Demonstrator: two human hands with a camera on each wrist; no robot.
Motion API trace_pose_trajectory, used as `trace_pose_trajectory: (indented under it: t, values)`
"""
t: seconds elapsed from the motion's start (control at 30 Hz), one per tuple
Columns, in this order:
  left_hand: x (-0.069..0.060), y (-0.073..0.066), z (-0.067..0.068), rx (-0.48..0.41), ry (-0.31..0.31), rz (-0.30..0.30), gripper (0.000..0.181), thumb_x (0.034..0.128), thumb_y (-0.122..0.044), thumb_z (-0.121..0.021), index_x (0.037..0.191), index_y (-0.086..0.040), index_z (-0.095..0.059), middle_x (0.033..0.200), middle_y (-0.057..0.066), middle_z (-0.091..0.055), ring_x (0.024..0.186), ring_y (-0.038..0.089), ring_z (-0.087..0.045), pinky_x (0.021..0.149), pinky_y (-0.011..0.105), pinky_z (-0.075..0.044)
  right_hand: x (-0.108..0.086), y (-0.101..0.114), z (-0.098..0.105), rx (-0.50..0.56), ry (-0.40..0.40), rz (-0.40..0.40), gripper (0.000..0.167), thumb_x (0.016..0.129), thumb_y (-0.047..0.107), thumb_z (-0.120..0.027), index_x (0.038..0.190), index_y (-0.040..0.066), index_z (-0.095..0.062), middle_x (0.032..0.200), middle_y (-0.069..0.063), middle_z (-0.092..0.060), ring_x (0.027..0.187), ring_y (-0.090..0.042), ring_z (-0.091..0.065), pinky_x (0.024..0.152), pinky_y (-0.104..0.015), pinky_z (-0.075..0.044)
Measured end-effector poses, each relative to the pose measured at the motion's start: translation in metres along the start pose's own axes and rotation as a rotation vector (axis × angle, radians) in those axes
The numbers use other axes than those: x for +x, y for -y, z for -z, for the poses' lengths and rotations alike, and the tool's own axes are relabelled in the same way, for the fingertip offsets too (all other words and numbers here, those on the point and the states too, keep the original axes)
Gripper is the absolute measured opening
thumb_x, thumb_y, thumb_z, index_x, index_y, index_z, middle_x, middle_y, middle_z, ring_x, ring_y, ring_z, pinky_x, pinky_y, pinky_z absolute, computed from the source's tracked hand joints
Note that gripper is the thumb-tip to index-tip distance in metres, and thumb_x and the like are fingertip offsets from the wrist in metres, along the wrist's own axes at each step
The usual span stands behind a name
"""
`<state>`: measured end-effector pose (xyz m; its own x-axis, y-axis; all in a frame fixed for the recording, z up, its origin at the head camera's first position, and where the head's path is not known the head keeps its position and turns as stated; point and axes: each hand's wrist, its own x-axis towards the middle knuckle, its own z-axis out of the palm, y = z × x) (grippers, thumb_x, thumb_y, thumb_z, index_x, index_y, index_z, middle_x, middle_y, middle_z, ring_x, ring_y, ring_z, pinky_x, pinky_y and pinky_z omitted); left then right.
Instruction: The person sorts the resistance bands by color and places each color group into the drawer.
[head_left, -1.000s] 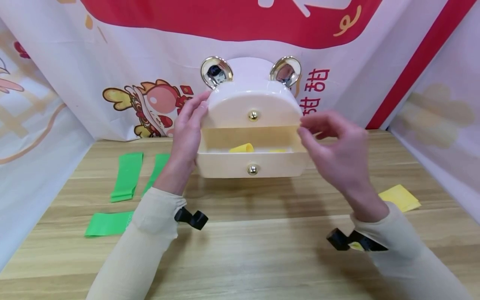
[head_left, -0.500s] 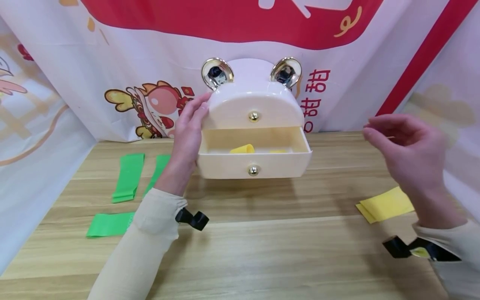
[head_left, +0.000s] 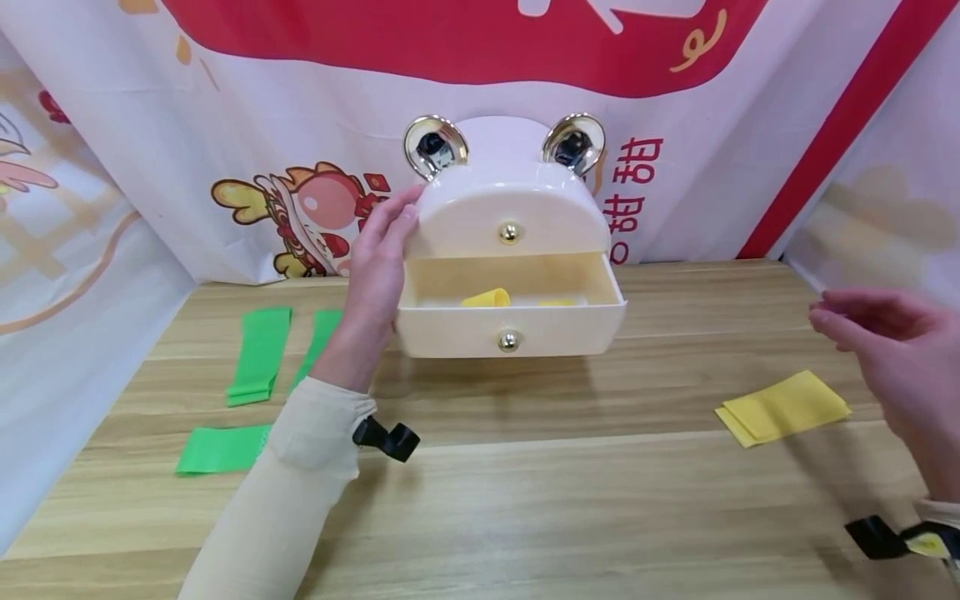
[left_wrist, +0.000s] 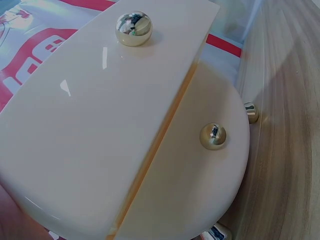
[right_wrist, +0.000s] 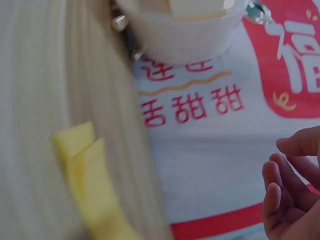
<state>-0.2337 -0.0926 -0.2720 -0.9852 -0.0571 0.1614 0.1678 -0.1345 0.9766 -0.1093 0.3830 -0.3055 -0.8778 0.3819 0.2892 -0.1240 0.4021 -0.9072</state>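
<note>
A white, round-topped storage box (head_left: pixel 465 221) with gold knobs and two mirror-like ears stands at the back of the table. Its lower drawer (head_left: pixel 442 332) is pulled out, with a rolled yellow piece (head_left: pixel 487 298) and another yellow piece (head_left: pixel 557 302) lying inside. My left hand (head_left: pixel 378 271) rests along the box's left side, fingertips at its upper edge. At the far right, my right hand (head_left: pixel 896 358) hovers with loosely bent fingers, holding nothing. Below and left of it lie overlapping flat yellow strips (head_left: pixel 787 407), seen too in the right wrist view.
Several green strips lie on the left of the table, among them an upright one (head_left: pixel 258 354) and a sideways one (head_left: pixel 221 450). A printed white and red cloth (head_left: pixel 690 175) hangs right behind the box. Wooden table (head_left: pixel 525 492) stretches in front.
My right hand has moved from beside the box's right edge out to the far right and lower, uncovering the yellow strips. My left hand and the drawer have stayed put.
</note>
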Motion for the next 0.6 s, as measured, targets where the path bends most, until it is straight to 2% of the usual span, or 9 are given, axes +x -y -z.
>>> trace_pose_trajectory:
  t: [0.1, 0.17, 0.23, 0.4, 0.43, 0.5, 0.6]
  values:
    - [0.000, -0.001, 0.000, 0.001, 0.000, 0.000, 0.032, 0.1103, -0.037, -0.056, 0.141, -0.036, -0.066, 0.141, -0.007, -0.063, 0.119, 0.014, -0.060, 0.095, 0.033, -0.054, -0.001, -0.023, 0.010, -0.018, 0.050, -0.074, 0.020, 0.099, 0.007, -0.073, 0.112, 0.021, -0.077, 0.092, 0.030, -0.076, 0.078, 0.010, -0.068, 0.064, -0.008, -0.049]
    - [0.000, -0.002, -0.001, 0.007, 0.002, -0.001, 0.032, 0.1105, -0.037, -0.055, 0.141, -0.036, -0.065, 0.141, -0.007, -0.063, 0.120, 0.014, -0.060, 0.096, 0.034, -0.054, -0.003, -0.037, 0.016, -0.071, 0.084, -0.121, 0.020, 0.100, 0.009, -0.072, 0.111, 0.026, -0.077, 0.091, 0.033, -0.074, 0.078, 0.013, -0.067, 0.065, -0.007, -0.050]
    - [0.000, -0.002, -0.001, 0.008, 0.003, -0.003, 0.032, 0.1106, -0.037, -0.055, 0.141, -0.036, -0.065, 0.142, -0.007, -0.063, 0.121, 0.015, -0.060, 0.097, 0.035, -0.054, -0.004, -0.051, 0.023, 0.001, 0.116, -0.155, 0.024, 0.099, 0.005, -0.073, 0.108, 0.027, -0.078, 0.089, 0.031, -0.076, 0.078, 0.013, -0.070, 0.065, -0.007, -0.051]
    - [0.000, 0.000, 0.000, 0.005, 0.000, -0.004, 0.032, 0.1107, -0.036, -0.055, 0.141, -0.035, -0.065, 0.144, -0.009, -0.062, 0.123, 0.014, -0.060, 0.102, 0.035, -0.052, -0.008, -0.079, 0.035, 0.245, 0.170, -0.182, 0.039, 0.093, -0.012, -0.071, 0.100, 0.025, -0.083, 0.087, 0.018, -0.081, 0.077, 0.008, -0.074, 0.064, -0.007, -0.052]
    - [0.000, 0.000, 0.000, 0.005, -0.001, -0.005, 0.032, 0.1106, -0.036, -0.055, 0.141, -0.035, -0.065, 0.145, -0.009, -0.062, 0.123, 0.014, -0.060, 0.103, 0.034, -0.052, -0.008, -0.083, 0.037, 0.255, 0.175, -0.185, 0.041, 0.094, -0.013, -0.070, 0.099, 0.025, -0.083, 0.087, 0.018, -0.081, 0.077, 0.008, -0.074, 0.063, -0.007, -0.052]
    - [0.000, 0.001, 0.001, 0.004, -0.002, -0.004, 0.032, 0.1105, -0.036, -0.056, 0.141, -0.035, -0.066, 0.145, -0.009, -0.062, 0.122, 0.014, -0.060, 0.102, 0.034, -0.052, -0.008, -0.091, 0.040, 0.262, 0.183, -0.191, 0.044, 0.094, -0.014, -0.068, 0.098, 0.026, -0.083, 0.087, 0.018, -0.081, 0.077, 0.008, -0.074, 0.062, -0.008, -0.052]
    - [0.000, 0.000, 0.001, 0.006, -0.001, -0.011, 0.032, 0.1104, -0.036, -0.056, 0.141, -0.035, -0.066, 0.145, -0.009, -0.062, 0.122, 0.014, -0.060, 0.103, 0.035, -0.052, -0.006, -0.103, 0.046, 0.161, 0.174, -0.212, 0.041, 0.095, -0.009, -0.071, 0.098, 0.031, -0.082, 0.088, 0.024, -0.079, 0.077, 0.011, -0.072, 0.062, -0.009, -0.052]
